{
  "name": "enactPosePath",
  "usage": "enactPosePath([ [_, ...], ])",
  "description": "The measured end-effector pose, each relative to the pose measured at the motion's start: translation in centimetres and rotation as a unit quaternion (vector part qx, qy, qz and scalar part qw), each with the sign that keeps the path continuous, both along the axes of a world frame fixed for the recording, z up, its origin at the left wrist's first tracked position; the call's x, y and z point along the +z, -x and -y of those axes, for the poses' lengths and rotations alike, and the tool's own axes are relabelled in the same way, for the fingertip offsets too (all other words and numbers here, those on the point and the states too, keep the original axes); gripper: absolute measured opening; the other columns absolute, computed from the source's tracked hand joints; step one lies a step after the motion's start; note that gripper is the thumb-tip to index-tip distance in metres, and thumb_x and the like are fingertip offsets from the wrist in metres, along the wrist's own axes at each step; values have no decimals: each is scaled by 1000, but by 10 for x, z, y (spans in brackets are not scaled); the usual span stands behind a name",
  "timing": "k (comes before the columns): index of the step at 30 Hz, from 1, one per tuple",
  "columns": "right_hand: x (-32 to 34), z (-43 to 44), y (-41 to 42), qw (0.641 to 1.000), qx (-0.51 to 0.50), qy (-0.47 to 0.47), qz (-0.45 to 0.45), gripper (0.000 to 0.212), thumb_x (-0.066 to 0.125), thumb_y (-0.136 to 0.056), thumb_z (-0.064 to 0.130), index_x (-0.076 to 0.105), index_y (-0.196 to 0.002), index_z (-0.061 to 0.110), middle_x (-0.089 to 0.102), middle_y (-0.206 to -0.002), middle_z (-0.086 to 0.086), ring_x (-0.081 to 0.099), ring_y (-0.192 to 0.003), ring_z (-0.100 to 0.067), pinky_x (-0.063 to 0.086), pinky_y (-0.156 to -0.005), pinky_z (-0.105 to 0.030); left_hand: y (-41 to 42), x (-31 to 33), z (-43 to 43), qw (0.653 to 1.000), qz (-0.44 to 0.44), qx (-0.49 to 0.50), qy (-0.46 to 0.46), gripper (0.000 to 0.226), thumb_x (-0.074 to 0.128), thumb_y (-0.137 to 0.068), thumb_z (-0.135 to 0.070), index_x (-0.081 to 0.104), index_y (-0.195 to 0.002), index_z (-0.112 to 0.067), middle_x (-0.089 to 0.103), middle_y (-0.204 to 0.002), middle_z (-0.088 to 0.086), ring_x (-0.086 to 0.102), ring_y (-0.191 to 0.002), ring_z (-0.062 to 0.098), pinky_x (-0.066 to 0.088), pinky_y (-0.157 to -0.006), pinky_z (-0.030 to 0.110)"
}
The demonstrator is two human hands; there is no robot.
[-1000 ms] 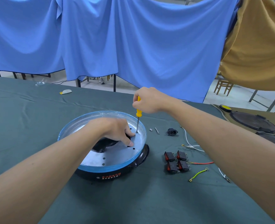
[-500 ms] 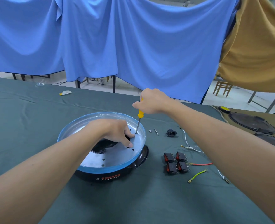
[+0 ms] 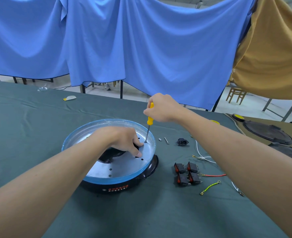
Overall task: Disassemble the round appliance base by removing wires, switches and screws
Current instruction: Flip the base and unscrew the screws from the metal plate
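My right hand [image 3: 162,107] is closed around the yellow plastic handle of a slim screwdriver [image 3: 149,117], held nearly upright, with its metal tip set down on the silver plate of the round black appliance base with a blue-filmed rim [image 3: 117,180]. The base sits on the dark green cloth-covered table [image 3: 30,143] directly under both hands. My left hand [image 3: 124,140] rests on that plate just beside the tip, fingers bent and fingertips pressing down. I cannot tell whether they hook the dark opening under my palm. Below my right forearm lie four black rocker switches with red buttons [image 3: 187,173], a red wire [image 3: 213,175], a yellow-green wire [image 3: 210,185] and a white wire [image 3: 201,155]. A black power socket [image 3: 182,141] and two small metal fasteners [image 3: 165,140] lie beneath my right wrist.
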State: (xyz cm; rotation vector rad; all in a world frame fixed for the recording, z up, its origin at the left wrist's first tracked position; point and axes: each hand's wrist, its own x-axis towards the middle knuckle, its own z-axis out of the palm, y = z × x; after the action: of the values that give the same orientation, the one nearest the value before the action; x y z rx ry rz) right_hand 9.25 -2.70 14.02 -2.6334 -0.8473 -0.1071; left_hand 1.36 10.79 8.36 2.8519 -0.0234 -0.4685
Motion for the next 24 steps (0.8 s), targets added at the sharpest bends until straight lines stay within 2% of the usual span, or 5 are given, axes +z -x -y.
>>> enactPosePath([
  [6,4,-1,3,1000,9,10,-26,40,58,-81,26,64,-109,-3,51,-78,-7,40,-68,-20,33,-59,-30,0,0,-1,1000,3,0,-10,43,66,-87,-52,64,-128,-39,61,-131,-8,54,-122,19,40,-105,35],
  [11,3,-2,0,999,11,0,-43,30,58,-82,28,61,-90,-1,49,-74,-5,39,-67,-22,32,-58,-30,-1,0,-1,1000,1,0,-9,46,66,-87,-51,62,-131,-38,59,-135,-7,53,-122,20,40,-105,35],
  [14,0,-1,1,1000,0,-3,-21,41,59,-87,39,37,-63,14,34,-58,-1,32,-58,-22,26,-53,-29,0,1,0,1000,-1,-1,-14,46,65,-87,-52,62,-131,-39,58,-136,-6,53,-122,20,40,-103,34],
  [21,0,-1,1,1000,4,0,-17,32,57,-81,25,63,-97,-2,53,-68,-5,43,-68,-24,35,-57,-30,-1,-1,-1,1000,-2,0,-8,46,66,-87,-51,62,-131,-38,61,-131,-6,55,-116,19,39,-99,31],
  [24,-1,-2,1,1000,0,2,-19,31,57,-84,33,56,-84,1,45,-66,-4,40,-67,-24,33,-59,-31,-2,-2,-1,1000,1,-2,-4,47,67,-87,-51,62,-132,-37,64,-109,-11,55,-113,19,39,-98,30],
])
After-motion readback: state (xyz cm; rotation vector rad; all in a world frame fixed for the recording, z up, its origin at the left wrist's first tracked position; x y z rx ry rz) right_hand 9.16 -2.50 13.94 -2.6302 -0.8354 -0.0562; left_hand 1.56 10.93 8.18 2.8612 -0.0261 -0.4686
